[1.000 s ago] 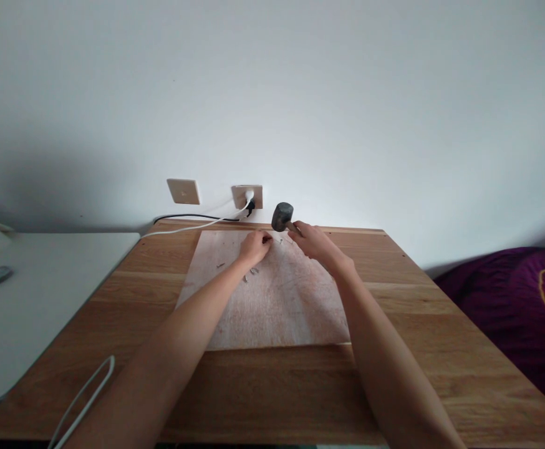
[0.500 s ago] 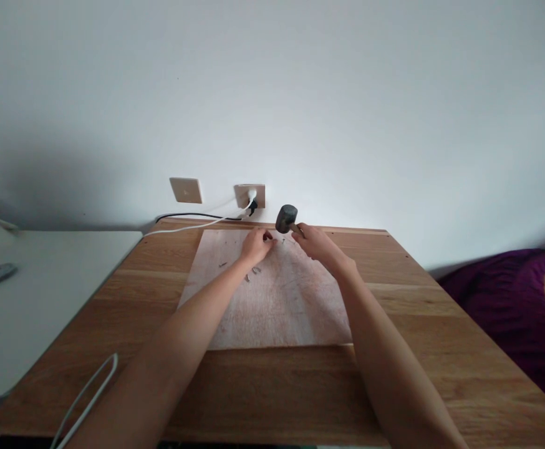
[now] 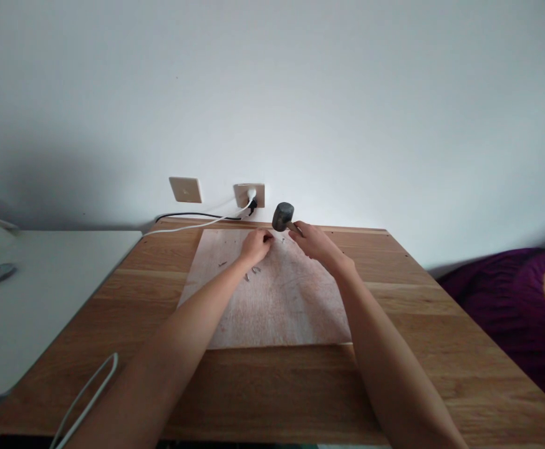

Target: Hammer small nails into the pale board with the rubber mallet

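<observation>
My right hand [image 3: 316, 242] is wrapped round the wooden handle of a mallet with a thick dark head [image 3: 282, 216]. The head is raised above the far part of a pale, wood-grained board [image 3: 277, 312]. Just left of it, my left hand [image 3: 257, 246] rests at the board's far side with its thumb and fingers pinched together. What they hold, if anything, is too small to make out. A small metal piece [image 3: 283, 240], perhaps a nail, stands between the two hands. Several small metal pieces [image 3: 256, 270] lie on the board near my left forearm.
The board lies on a wooden table [image 3: 394, 324] pushed against a white wall. White and black cords run from a wall socket [image 3: 250, 195] along the table's far left. A white surface [image 3: 67, 299] adjoins on the left, purple fabric [image 3: 501, 299] on the right.
The mallet and my right hand have shifted slightly left. My left hand has drawn back a little to the left, its fingertips a bit farther from the standing metal piece.
</observation>
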Demonstrator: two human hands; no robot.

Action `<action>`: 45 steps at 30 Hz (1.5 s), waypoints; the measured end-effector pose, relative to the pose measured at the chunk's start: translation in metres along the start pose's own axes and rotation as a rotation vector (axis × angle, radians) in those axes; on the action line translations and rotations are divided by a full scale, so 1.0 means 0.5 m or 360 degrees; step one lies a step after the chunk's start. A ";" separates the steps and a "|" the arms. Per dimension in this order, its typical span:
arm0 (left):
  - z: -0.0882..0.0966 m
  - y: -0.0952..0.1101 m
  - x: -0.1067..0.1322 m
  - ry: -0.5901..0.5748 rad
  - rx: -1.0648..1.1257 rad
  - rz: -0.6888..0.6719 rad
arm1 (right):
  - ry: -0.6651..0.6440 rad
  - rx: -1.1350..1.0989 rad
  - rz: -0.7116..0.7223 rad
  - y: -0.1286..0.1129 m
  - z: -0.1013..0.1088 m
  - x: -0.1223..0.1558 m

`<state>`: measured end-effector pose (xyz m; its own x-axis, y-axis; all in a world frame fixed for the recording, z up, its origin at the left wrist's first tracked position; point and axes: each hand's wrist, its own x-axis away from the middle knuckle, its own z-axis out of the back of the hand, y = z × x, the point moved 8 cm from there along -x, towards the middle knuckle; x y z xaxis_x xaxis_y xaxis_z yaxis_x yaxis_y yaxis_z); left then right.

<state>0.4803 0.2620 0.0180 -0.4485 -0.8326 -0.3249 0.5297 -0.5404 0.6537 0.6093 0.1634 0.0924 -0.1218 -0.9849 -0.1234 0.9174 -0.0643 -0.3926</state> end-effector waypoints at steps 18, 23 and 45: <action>0.004 0.002 0.002 0.0012 -0.0096 0.0006 | -0.0109 -0.0108 0.0025 0.006 -0.013 0.005; -0.001 0.003 0.001 -0.0022 -0.0157 0.0017 | -0.0183 -0.0133 -0.0030 0.009 -0.020 0.008; 0.009 0.002 0.008 0.0074 -0.0033 0.0080 | -0.0174 -0.0254 -0.0027 0.005 -0.015 0.009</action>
<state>0.4755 0.2586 0.0205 -0.3873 -0.8633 -0.3236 0.5656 -0.4997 0.6561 0.6082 0.1602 0.0839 -0.0866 -0.9961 -0.0193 0.8427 -0.0629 -0.5347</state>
